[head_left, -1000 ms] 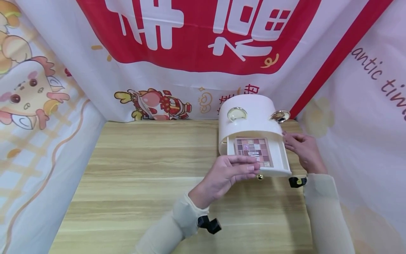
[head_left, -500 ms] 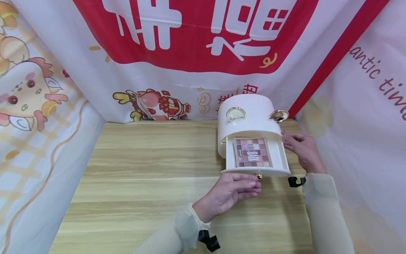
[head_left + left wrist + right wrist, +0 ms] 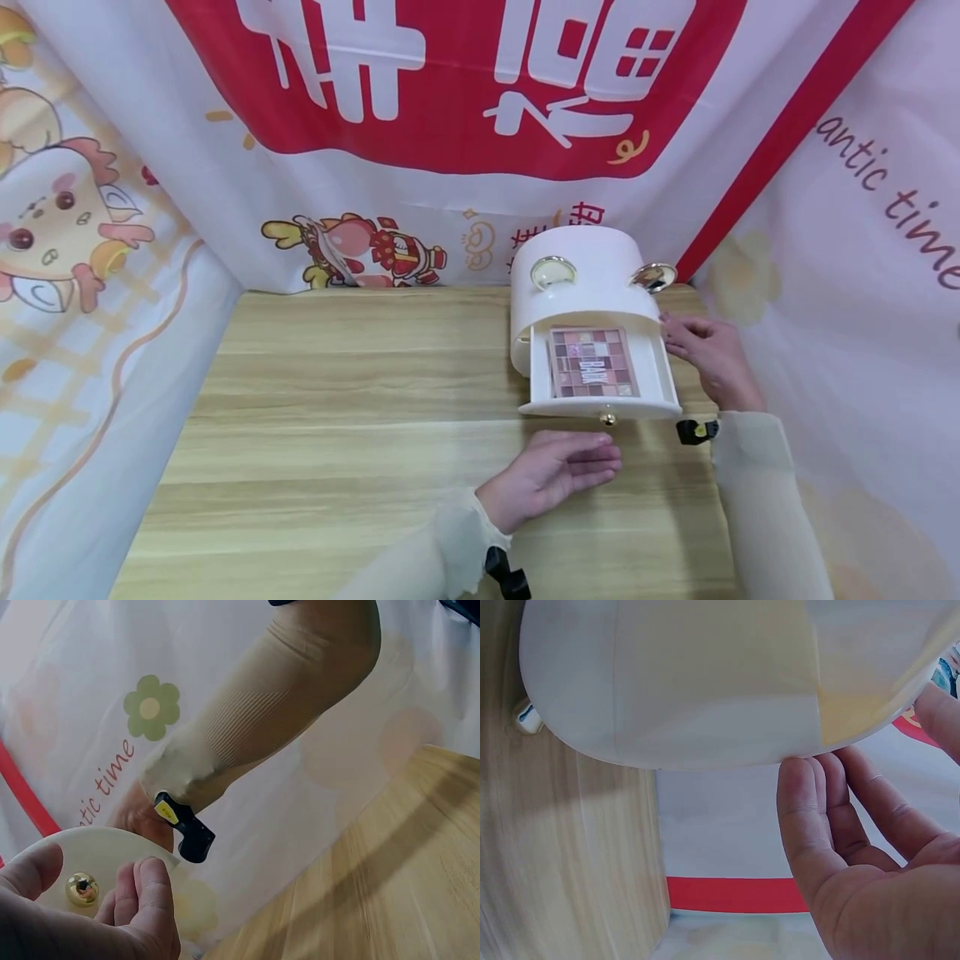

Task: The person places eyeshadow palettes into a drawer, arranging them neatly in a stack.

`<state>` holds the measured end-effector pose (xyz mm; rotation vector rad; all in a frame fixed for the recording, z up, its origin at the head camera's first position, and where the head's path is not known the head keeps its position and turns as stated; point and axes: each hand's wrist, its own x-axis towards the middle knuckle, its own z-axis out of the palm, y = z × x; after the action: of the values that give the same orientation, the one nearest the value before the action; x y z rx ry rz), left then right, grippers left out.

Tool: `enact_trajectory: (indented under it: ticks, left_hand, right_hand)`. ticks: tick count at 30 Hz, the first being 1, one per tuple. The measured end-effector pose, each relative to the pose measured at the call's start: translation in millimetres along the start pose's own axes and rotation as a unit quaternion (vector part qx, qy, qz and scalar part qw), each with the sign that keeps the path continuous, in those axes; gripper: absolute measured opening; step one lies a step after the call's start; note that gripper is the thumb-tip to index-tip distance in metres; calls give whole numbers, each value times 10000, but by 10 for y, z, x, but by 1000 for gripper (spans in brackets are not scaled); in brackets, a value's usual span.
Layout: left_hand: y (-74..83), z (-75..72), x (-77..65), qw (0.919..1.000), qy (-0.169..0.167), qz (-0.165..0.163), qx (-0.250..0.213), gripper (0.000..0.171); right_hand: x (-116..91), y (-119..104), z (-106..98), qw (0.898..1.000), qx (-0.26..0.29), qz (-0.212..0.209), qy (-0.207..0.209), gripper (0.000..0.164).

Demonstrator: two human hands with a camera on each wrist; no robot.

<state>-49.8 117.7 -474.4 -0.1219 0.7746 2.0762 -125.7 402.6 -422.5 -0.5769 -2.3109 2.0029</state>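
A white rounded box (image 3: 588,258) with two gold-rimmed ears stands at the table's back right, its drawer (image 3: 637,408) pulled out. Inside the drawer lies an eyeshadow palette (image 3: 594,363) with many small pans. My left hand (image 3: 557,473) hovers just in front of the drawer, fingers extended, apart from the gold knob (image 3: 608,419). In the left wrist view the knob (image 3: 82,889) appears between thumb and fingers, with nothing held. My right hand (image 3: 712,358) is at the box's right side; its fingertips (image 3: 796,776) touch the white side wall in the right wrist view.
The wooden table (image 3: 337,417) extends left and toward the front. A printed curtain (image 3: 465,192) hangs right behind the box, and another printed cloth (image 3: 840,333) rises close to the right hand. A small gold foot (image 3: 529,718) shows under the box.
My left hand has come from over the palette, past the knob, down and toward me, uncovering the palette. My right hand stays at the box's side. The drawer stays out.
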Motion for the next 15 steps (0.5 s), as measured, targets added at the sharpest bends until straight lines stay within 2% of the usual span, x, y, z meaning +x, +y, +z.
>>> enact_trajectory:
  ticks: [9,15]
  left_hand:
    - [7,110,132,9993,296,38,-228,15]
    - [19,136,188,9985,399,31,-365,12]
  right_hand:
    - [-4,1,7,10000,-3,34,-15,68]
    - [-5,9,5,9999,-85,7,58,63]
